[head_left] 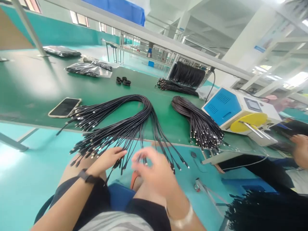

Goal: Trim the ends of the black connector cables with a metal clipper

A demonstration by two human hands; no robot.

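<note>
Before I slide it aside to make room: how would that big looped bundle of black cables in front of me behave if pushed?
The looped cable bundle would probably flop and spread, not move as one: its strands already fan out loosely. Its plug ends overhang the table edge, so some may slip off. Both the left hand and right hand finger strands that droop, suggesting limp, light cables.

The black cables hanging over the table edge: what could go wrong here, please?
1. The fanned bundle of thin black cables hangs over the edge of the green table; pulling on a few ends may drag the rest off.
2. Both hands, left and right, work among crossed strands, so plugs may tangle.
3. The flat black smartphone lies beside the cable ends near the edge and might be swept off.
</note>
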